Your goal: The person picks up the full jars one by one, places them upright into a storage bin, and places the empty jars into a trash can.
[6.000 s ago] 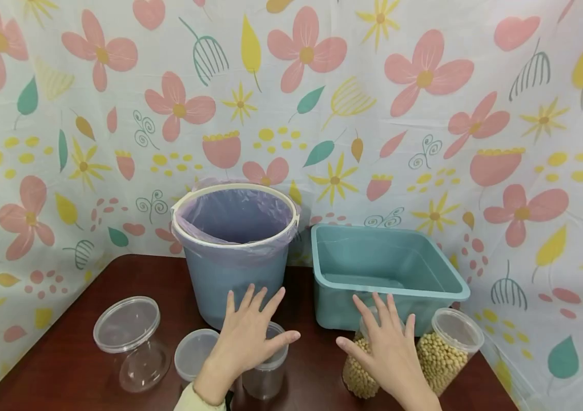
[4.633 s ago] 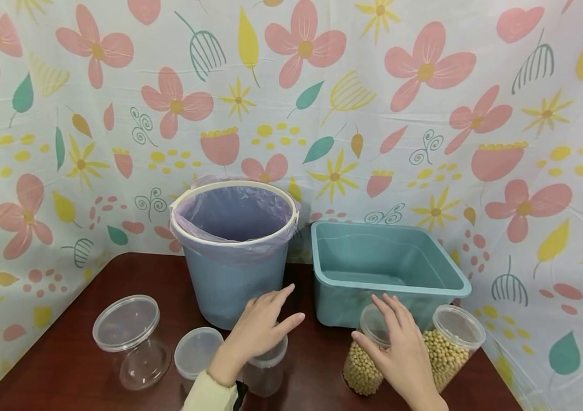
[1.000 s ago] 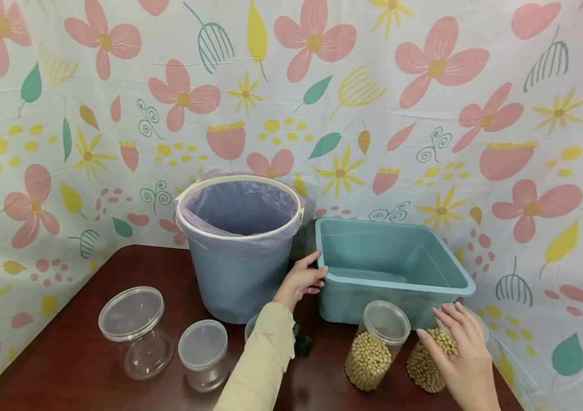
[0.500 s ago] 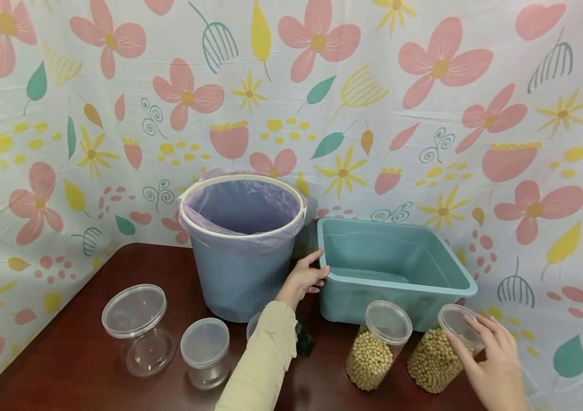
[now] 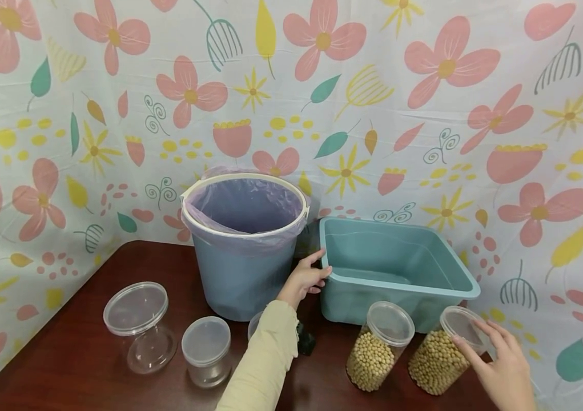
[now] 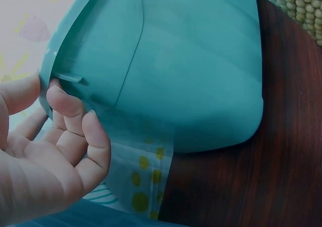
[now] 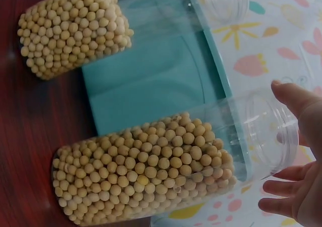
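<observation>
On the tabletop (image 5: 91, 342), the left hand (image 5: 305, 278) grips the near-left corner rim of the teal tub (image 5: 399, 274), thumb on top and fingers curled under. Just in front, the right hand (image 5: 502, 371) sits fingers spread against the lid of a bean jar (image 5: 440, 359), next to another bean jar (image 5: 378, 348). Lined bucket (image 5: 244, 240) stands left of the tub.

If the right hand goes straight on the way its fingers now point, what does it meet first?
Most likely the lid of the right bean jar: the right hand is open beside it, fingertips almost at the lid. Contact is unclear.
</observation>
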A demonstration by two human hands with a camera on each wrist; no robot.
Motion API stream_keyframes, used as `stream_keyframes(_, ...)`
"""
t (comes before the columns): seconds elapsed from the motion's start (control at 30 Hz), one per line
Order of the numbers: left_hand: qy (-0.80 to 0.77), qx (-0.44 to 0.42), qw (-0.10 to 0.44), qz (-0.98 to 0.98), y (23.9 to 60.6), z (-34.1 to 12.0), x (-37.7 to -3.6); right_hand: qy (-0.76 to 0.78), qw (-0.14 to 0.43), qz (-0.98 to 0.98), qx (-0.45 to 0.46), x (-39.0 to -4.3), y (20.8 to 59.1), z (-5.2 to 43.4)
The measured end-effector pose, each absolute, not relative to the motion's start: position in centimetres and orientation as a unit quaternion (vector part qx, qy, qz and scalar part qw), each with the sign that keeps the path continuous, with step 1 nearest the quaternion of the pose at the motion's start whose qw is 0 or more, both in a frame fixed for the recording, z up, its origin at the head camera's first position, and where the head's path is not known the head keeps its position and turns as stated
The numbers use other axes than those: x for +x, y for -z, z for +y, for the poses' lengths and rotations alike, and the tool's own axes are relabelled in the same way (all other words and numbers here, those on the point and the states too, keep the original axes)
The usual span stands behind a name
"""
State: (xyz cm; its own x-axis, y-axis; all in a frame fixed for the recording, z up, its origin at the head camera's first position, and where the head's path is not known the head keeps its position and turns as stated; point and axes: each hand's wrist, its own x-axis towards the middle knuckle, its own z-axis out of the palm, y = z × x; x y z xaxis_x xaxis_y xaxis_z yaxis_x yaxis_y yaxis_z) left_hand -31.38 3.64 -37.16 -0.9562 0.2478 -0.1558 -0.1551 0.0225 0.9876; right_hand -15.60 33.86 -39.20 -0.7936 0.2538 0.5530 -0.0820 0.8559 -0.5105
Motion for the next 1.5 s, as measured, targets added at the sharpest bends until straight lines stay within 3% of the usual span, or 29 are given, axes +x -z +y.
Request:
stream_keyframes(0.33, -0.696, 0.027, 0.141, 0.704, 37.4, 3.7, -31.5, -0.256, 0.288, -0.921, -0.051, -16.4, 39.2, 33.9)
stream_keyframes(0.73, -0.686, 0.031, 0.146, 0.712, 37.4, 3.6, -31.7, -0.297, 0.382, -0.868, -0.110, -16.7, 39.5, 33.6)
stream_keyframes(1.07, -0.693, 0.029, 0.154, 0.704, 37.5, 3.6, -31.8, -0.344, 0.369, -0.845, -0.175, -16.6, 39.3, 33.0)
stream_keyframes(1.37, -0.710, 0.017, 0.162, 0.685, 37.6, 3.7, -32.1, -0.386, 0.486, -0.780, -0.077, -16.9, 37.9, 32.5)
stream_keyframes(1.5, -0.713, 0.012, 0.163, 0.682, 37.4, 3.6, -32.2, -0.384, 0.510, -0.769, -0.043, -17.0, 36.6, 32.4)
